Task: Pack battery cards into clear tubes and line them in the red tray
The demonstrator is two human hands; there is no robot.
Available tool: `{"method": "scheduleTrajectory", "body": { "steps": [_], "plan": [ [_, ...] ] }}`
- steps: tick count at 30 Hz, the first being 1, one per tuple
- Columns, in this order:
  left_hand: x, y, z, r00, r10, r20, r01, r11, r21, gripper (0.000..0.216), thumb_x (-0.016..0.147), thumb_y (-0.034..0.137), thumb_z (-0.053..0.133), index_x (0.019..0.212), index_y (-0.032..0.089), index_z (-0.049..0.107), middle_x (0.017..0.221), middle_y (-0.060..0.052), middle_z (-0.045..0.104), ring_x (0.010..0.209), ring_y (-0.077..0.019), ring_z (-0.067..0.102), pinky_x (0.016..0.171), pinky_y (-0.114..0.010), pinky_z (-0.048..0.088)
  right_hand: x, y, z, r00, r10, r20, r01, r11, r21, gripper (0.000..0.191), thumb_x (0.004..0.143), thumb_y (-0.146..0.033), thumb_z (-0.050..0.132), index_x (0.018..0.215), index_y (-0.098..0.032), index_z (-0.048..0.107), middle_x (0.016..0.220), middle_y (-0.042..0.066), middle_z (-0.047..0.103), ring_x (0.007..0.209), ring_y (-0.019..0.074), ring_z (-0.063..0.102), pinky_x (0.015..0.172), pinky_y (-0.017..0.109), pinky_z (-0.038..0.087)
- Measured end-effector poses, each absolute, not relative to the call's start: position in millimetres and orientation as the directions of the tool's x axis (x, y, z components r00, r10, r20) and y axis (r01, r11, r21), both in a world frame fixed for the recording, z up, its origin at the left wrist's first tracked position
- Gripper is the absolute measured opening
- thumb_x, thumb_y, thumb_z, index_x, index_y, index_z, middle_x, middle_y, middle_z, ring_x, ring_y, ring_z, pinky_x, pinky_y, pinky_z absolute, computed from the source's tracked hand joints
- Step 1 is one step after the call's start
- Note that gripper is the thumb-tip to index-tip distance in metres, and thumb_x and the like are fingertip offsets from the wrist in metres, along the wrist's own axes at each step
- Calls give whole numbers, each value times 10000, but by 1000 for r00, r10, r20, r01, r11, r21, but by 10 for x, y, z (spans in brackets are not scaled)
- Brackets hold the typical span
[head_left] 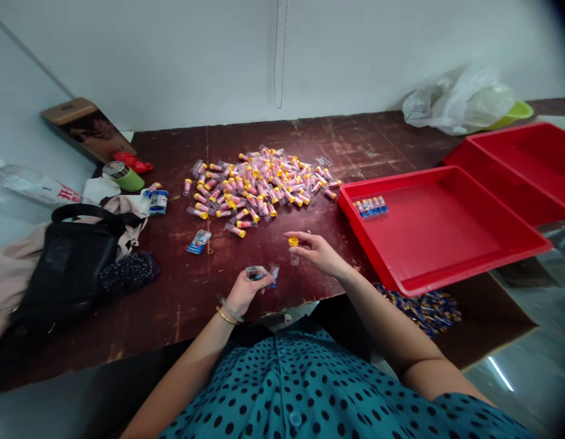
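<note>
Evidently light, stiff and slick: one small clear tube (294, 253) with yellow cap, pinched upright by right hand (316, 251) fingers, just above bench (195, 292) near its front edge. Best gripped at cap or mid-barrel. Left hand (245, 291) fingers closed on one packet (262, 272). Counted: two red trays (447, 235), one filled strip (371, 206), one pile of tubes (259, 183), too many to number.

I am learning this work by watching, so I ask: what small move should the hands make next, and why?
Probably bring the tube in the right hand over to the packet in the left hand and slide it in. Tube and packet are held close but apart, and what look like filled packets lie in the red tray.
</note>
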State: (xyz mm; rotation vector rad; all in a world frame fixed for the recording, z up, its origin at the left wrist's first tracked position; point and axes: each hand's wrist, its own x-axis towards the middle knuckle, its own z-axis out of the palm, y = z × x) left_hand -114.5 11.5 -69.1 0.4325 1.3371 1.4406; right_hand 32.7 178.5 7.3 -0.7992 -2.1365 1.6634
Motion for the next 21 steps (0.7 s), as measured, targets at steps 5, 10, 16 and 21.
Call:
{"method": "scheduleTrajectory", "body": {
  "steps": [5,10,16,21],
  "plan": [
    [-1127,170,-715,-293,887,-357,-412,220,884,312,566,332,877,684,143,658,676,10,624,590,-101,512,522,-220,399,305,1736,190,-778,618,-111,30,-140,-990,387,760,-331,744,1120,-225,651,1028,17,687,907,151,630,883,300,482],
    [-1099,187,-667,-272,895,-354,-435,213,875,309,567,306,881,721,145,667,691,14,620,595,-96,509,539,-221,411,246,1694,123,-807,564,-173,-41,-346,-937,404,728,-321,791,1062,-223,586,1014,30,704,812,129,650,829,298,512],
    [-1077,164,-567,-226,902,-368,-506,214,836,322,553,297,892,722,138,668,678,15,616,588,-95,524,552,-227,431,305,1686,-15,-788,590,-173,-33,-321,-947,328,733,-345,789,924,-206,561,984,18,683,809,118,628,797,276,506],
    [-973,198,-512,-202,895,-397,-535,238,811,341,619,338,862,844,151,687,824,-22,676,696,-140,598,549,-232,459,385,1630,-103,-743,668,-36,-21,-78,-997,269,768,-362,747,883,-204,562,952,15,645,830,132,604,782,284,503]
  ]
}}
